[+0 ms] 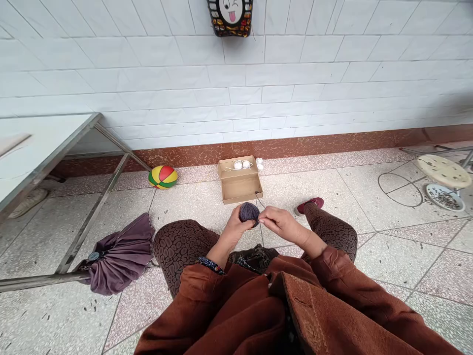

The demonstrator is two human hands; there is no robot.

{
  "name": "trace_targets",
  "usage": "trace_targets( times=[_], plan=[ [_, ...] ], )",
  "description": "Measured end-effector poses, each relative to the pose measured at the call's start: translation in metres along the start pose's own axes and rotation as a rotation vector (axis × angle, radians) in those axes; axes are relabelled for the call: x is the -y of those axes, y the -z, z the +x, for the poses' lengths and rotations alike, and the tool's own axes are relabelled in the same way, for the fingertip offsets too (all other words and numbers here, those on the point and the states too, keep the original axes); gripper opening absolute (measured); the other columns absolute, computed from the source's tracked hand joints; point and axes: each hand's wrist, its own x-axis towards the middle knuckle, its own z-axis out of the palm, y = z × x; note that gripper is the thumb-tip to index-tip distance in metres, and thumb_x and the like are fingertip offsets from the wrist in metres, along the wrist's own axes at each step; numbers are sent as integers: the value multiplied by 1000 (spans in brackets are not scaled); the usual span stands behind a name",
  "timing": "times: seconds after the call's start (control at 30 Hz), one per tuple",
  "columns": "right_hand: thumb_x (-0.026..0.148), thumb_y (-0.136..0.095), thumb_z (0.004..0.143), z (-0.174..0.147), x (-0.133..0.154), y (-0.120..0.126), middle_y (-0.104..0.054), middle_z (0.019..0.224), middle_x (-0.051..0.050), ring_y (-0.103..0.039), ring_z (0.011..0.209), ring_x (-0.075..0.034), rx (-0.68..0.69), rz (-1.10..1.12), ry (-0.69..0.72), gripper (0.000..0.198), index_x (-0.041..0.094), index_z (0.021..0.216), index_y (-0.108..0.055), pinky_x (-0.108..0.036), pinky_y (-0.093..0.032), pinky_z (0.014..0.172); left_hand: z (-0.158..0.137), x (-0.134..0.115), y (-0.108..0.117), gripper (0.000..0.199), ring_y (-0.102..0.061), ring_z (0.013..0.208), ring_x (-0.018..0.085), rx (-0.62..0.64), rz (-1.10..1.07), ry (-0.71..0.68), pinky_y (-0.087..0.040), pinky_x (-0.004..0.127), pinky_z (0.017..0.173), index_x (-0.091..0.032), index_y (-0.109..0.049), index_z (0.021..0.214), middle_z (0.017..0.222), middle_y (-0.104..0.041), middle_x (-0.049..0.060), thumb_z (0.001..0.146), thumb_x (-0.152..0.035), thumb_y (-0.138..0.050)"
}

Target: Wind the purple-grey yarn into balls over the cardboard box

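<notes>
A ball of dark grey-purple yarn [249, 212] is held over my lap by my left hand [235, 228], whose thumb and fingers wrap its left side. Close against the ball's right side, my right hand [283, 224] pinches a strand of the same yarn. A dark loose end sticks up from there toward the cardboard box [240, 189], which lies with its lid folded back on the floor in front of me. Two white yarn balls [242, 164] rest on the lid, and small white round things [259, 163] sit beside it.
At left stands a metal-framed table [79, 195] with a folded purple umbrella [121, 256] by its leg. A colourful ball [163, 177] lies near the wall. A stool [443, 171] and a dish [445, 197] are at right. A black basket [231, 30] hangs on the tiled wall.
</notes>
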Motion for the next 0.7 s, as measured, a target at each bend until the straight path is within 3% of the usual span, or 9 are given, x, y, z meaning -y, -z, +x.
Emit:
trace_targets(
  times=[0.13, 0.27, 0.33, 0.43, 0.57, 0.7],
  plan=[
    [35, -47, 101, 18, -22, 5, -64, 87, -6, -61, 83, -18, -37, -46, -29, 24, 20, 93, -65, -30, -49, 77, -6, -5, -4, 62, -53, 116, 28, 156, 8, 15, -37, 40, 102, -19, -59, 127, 122, -63, 9, 67, -18, -74],
    [32, -48, 99, 25, -54, -18, -63, 85, -5, -60, 82, -19, -215, 21, -169, 22, 21, 88, -64, -30, -47, 78, -5, -13, -7, 68, -50, 123, 29, 278, -181, 4, -37, 39, 103, -23, -56, 132, 133, -58, 9, 68, -18, -76],
    [30, -48, 98, 22, -68, -34, -63, 82, -4, -59, 78, -18, -271, 79, -274, 22, 20, 85, -63, -30, -46, 75, 0, -13, -8, 72, -50, 125, 29, 263, -316, 8, -38, 38, 101, -25, -55, 134, 136, -56, 8, 66, -17, -77],
    [27, -47, 96, 13, -80, -54, -62, 77, -2, -58, 73, -18, -221, 121, -367, 20, 20, 84, -62, -28, -45, 70, 14, -10, -4, 65, -57, 113, 26, 196, -422, 37, -43, 35, 93, -22, -59, 127, 125, -63, 10, 65, -18, -78],
    [27, -48, 96, 4, -76, -67, -62, 78, -3, -58, 75, -17, -125, 96, -300, 18, 20, 84, -60, -28, -46, 73, 42, -9, 2, 49, -61, 91, 19, 47, -406, 26, -46, 32, 82, -17, -64, 109, 101, -67, 6, 63, -21, -79],
    [27, -46, 99, 9, -60, -61, -63, 83, -4, -59, 78, -17, -40, 46, -175, 20, 19, 86, -59, -28, -47, 77, 71, -16, 5, 48, -59, 85, 18, -66, -256, -44, -47, 31, 78, -18, -63, 107, 97, -65, 4, 62, -25, -78]
  ],
)
